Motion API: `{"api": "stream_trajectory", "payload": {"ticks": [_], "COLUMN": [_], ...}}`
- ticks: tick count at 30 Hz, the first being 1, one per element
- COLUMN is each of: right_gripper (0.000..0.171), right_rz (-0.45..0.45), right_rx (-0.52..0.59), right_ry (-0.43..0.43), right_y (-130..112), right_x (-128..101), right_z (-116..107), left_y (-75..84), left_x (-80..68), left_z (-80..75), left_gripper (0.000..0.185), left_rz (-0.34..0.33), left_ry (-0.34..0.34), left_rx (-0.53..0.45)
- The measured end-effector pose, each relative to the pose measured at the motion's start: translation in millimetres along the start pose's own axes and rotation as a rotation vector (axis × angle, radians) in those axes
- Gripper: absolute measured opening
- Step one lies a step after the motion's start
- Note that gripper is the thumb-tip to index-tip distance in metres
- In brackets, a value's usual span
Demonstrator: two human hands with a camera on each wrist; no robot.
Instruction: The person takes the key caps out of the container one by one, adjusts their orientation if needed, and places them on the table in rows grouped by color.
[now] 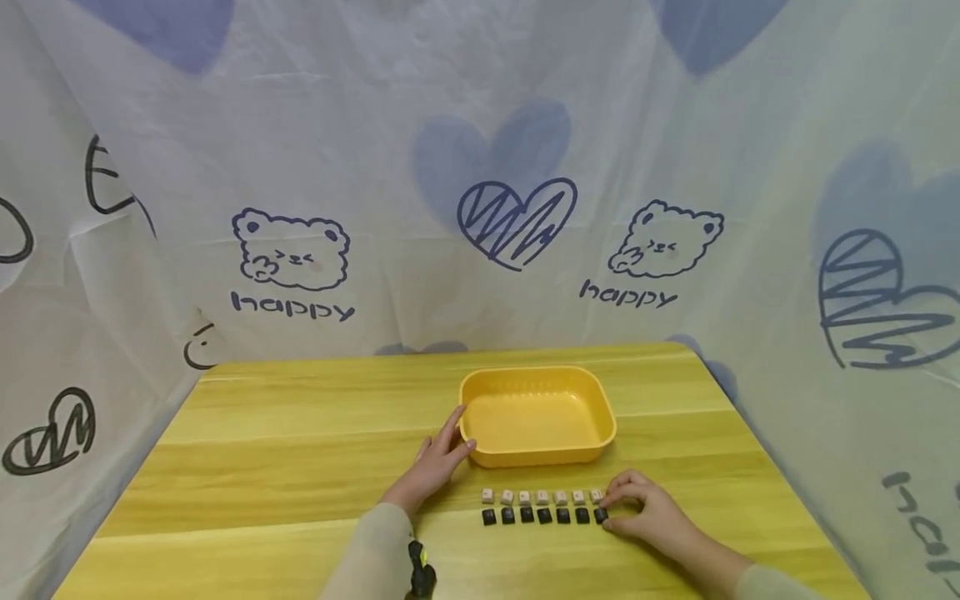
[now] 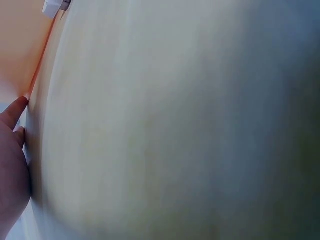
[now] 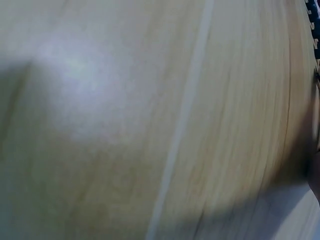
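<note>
A yellow plastic basin (image 1: 536, 457) stands on the table, and my left hand (image 1: 435, 471) touches its left side with fingers extended. The left wrist view catches that hand at its left edge against the basin's wall (image 2: 22, 45). In front of the basin, white keycaps (image 1: 542, 497) form a row, with black keycaps (image 1: 544, 516) in a second row nearer me. At the right end, my right hand (image 1: 648, 512) pinches the last black keycap (image 1: 601, 516) between thumb and finger, close beside the last white keycap (image 1: 596, 496). The right wrist view shows black keycaps (image 3: 314, 25) only at its edge.
The wood-patterned table (image 1: 285, 450) reaches out on both sides of the basin. A pale printed cloth (image 1: 405, 283) with hearts and bears hangs behind and along the sides. A dark strap piece (image 1: 422, 571) sits by my left sleeve.
</note>
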State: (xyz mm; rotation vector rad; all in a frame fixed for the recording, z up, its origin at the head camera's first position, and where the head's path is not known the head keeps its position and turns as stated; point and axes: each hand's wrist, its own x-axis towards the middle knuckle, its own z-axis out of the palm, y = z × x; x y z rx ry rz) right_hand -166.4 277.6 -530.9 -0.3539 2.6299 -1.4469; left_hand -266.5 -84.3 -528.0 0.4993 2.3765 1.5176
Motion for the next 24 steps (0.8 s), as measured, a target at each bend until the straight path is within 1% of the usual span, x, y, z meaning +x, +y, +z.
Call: {"api": "stream_trajectory", "payload": {"ticks": [3, 9, 12, 15, 16, 20, 22, 24], "right_gripper": [0.019, 0.020, 0.020, 0.021, 0.021, 0.023, 0.024, 0.024], "right_rz": [0.012, 0.001, 0.003, 0.019, 0.023, 0.039, 0.029, 0.017], "right_rx": [-0.008, -0.001, -0.001, 0.006, 0.014, 0.047, 0.066, 0.061], "right_ry": [0.001, -0.003, -0.003, -0.002, -0.002, 0.012, 0.033, 0.069], "right_y": [-2.3, -4.2, -3.5, -3.3, -3.5, -5.5, -8.5, -13.8], "right_x": [3.4, 9.2, 11.3, 12.1, 12.2, 12.2, 12.3, 13.1], "right_z": [1.2, 3.8, 6.3, 6.7, 6.1, 1.8, -1.6, -5.6], "left_y": [0.1, 0.1, 0.9, 6.2, 8.1, 16.1, 19.0, 22.2], "left_x": [1.1, 3.1, 3.0, 0.8, 0.0, -6.7, -10.9, -16.0], "left_z": [-3.5, -11.7, -15.8, -21.1, -23.1, -33.9, -40.4, -47.9], "left_gripper": [0.069, 0.077, 0.078, 0.076, 0.075, 0.072, 0.072, 0.072], "left_rz": [0.005, -0.052, -0.060, -0.056, -0.052, -0.034, -0.031, -0.039], "left_ry": [0.010, 0.042, 0.036, 0.035, 0.038, 0.070, 0.087, 0.102], "left_rx": [0.010, -0.076, -0.124, -0.134, -0.133, -0.060, -0.020, 0.017]}}
